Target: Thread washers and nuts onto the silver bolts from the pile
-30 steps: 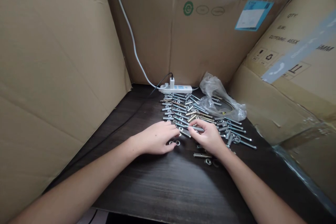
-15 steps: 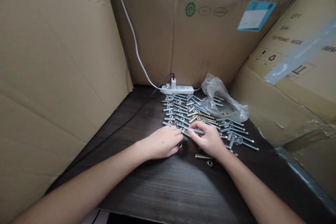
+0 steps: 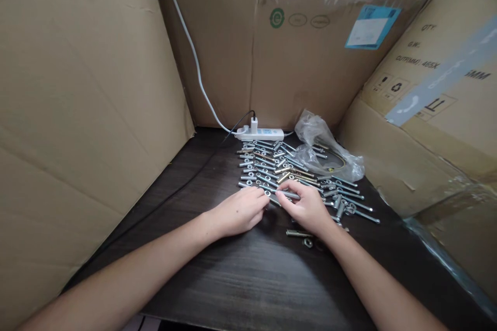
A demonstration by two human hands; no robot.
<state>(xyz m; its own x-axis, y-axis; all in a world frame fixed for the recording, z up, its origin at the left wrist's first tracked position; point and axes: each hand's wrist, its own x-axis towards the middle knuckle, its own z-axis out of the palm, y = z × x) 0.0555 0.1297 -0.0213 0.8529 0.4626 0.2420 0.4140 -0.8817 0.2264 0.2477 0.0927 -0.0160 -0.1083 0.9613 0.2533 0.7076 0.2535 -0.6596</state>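
Observation:
My left hand point(image 3: 241, 212) rests low over the dark table, fingers bent together at the front edge of the metal parts; what its fingertips hold, if anything, is hidden. Just to the right, my right hand point(image 3: 305, 206) pinches a silvery metal sleeve point(image 3: 290, 195) between thumb and fingers. A washer point(image 3: 267, 193) lies between the two hands. Beyond them spread rows of bolts, sleeves, nuts and washers, some brass-coloured point(image 3: 301, 171). Below my right hand lie a loose metal sleeve point(image 3: 298, 233) and a nut point(image 3: 308, 243).
A white power strip point(image 3: 267, 134) with a plugged-in adapter sits behind the rows. Beside it lies a crumpled plastic bag point(image 3: 324, 145). A black cable point(image 3: 186, 181) crosses the table's left side. Cardboard boxes point(image 3: 217, 51) wall in the back and both sides.
The view has shifted slightly. A small ring that showed beside my left fingertips is no longer visible. Both hands stay in nearly the same place.

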